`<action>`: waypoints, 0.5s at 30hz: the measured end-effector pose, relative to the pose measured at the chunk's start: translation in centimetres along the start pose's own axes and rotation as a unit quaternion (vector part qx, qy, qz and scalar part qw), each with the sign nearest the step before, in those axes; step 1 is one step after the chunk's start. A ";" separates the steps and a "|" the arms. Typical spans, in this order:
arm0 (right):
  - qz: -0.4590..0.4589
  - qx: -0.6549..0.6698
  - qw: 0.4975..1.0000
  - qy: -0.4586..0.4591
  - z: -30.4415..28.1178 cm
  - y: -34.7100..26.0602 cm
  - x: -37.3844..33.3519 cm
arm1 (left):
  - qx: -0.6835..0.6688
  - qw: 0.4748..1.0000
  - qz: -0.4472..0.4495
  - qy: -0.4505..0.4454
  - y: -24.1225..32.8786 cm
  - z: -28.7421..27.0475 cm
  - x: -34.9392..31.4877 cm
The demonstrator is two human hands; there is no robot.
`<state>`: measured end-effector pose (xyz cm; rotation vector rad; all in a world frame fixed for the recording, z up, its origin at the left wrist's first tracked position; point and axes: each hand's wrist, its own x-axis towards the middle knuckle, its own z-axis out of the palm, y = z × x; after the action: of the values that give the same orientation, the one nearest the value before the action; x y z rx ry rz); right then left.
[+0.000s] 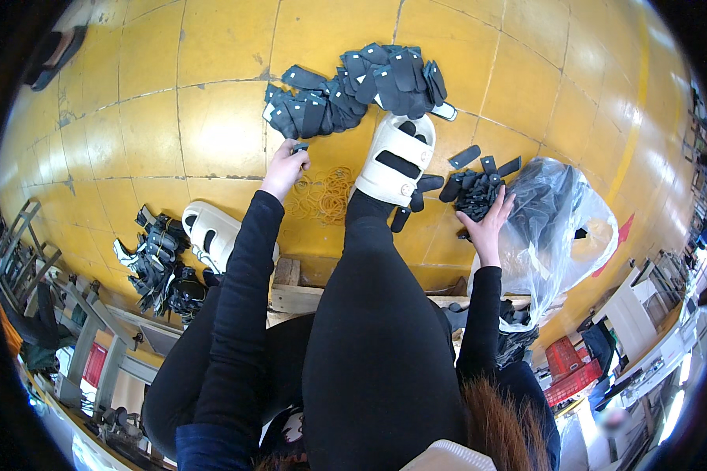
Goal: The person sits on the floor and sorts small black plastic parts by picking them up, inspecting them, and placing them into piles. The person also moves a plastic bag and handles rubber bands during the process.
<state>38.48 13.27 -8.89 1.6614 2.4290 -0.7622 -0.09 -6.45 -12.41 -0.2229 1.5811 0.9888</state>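
My left hand (285, 169) is closed on a small dark strap piece (300, 147), which sticks out past the fingertips. Beyond it lies a spread heap of flat dark strap pieces (314, 110), several with small pale labels. My right hand (487, 224) is open, thumb and fingers apart, at the near edge of a pile of small black pieces (479, 191). Between my hands, my foot wears a cream slide sandal (397, 161) with cut-out openings. A tangle of yellow rubber bands (322, 195) lies on the floor right of my left hand.
A clear plastic bag (573, 220) with dark contents stands right of my right hand. At left are a second cream sandal (212, 228) and bundled dark pieces (161, 251). I sit over a low wooden support (294, 297) on the yellow tiled floor (220, 47).
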 end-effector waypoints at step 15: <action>-0.030 -0.118 0.992 0.043 2.0 -2.2 2.0 | 0.009 1.000 -0.002 -0.005 0.4 -0.3 -0.3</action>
<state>35.30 13.46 -10.54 1.5676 2.5225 -0.3968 -0.45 -6.55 -11.95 -0.2089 1.5797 0.9706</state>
